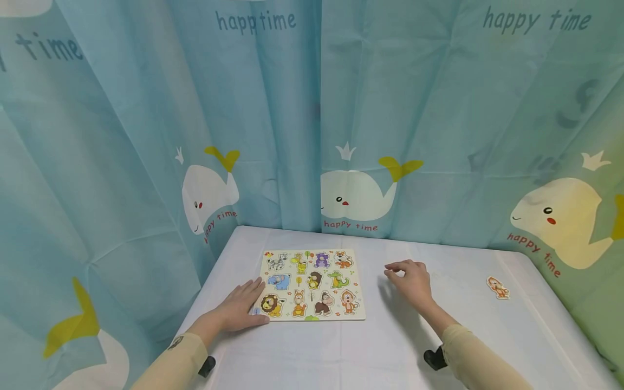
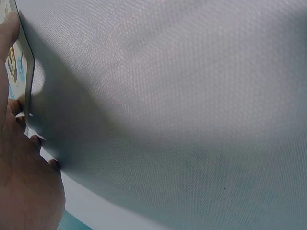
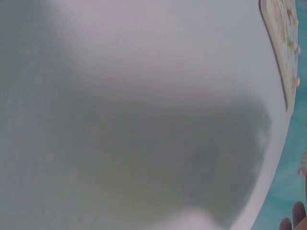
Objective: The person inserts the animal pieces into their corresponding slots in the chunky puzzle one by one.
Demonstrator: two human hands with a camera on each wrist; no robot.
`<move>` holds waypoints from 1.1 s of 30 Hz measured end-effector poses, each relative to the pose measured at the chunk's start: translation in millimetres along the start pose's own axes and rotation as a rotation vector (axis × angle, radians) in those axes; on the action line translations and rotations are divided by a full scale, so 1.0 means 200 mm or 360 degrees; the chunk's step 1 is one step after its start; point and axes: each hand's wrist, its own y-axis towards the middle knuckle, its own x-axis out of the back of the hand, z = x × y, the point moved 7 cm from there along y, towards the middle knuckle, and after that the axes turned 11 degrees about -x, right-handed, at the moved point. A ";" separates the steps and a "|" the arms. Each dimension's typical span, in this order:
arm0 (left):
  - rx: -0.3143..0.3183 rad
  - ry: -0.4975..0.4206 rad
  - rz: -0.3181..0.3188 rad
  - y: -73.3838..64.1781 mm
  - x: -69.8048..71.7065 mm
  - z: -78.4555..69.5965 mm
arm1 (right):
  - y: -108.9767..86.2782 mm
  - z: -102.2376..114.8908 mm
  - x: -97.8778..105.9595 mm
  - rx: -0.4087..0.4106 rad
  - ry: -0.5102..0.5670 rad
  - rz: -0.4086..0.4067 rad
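Note:
A wooden animal puzzle board (image 1: 313, 271) lies flat on the table, with a lion, elephant, zebra, crocodile and several other animals. My left hand (image 1: 241, 307) rests at the board's left side, fingers extended along that edge and thumb by the lower left corner. Right of the board, my right hand (image 1: 411, 284) hovers over the table with loosely bent fingers, thumb near the index finger; nothing shows between them. Farther right lies a loose monkey puzzle piece (image 1: 498, 288). A matching monkey picture (image 1: 348, 301) shows in the board's lower right corner.
White cloth (image 1: 312, 355) covers the table. A blue curtain (image 1: 292, 108) with whale prints hangs behind it and along the sides. Small knobs (image 3: 296, 81) stand up from the board in the right wrist view. Dark wrist-camera mounts (image 1: 435, 358) sit beneath both wrists.

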 end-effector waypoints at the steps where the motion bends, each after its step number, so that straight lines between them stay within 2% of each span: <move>1: 0.0001 -0.0001 0.0000 0.00 0.00 0.00 | 0.00 -0.02 0.01 -0.0003 -0.0007 -0.0009; 17: -0.0002 0.0006 0.0000 0.00 0.00 0.00 | 0.03 -0.30 0.17 -0.0196 -0.0150 -0.0083; 33: -0.0020 0.0006 -0.0010 0.01 0.00 0.01 | 0.03 -0.54 0.31 -0.0431 -0.0177 -0.0134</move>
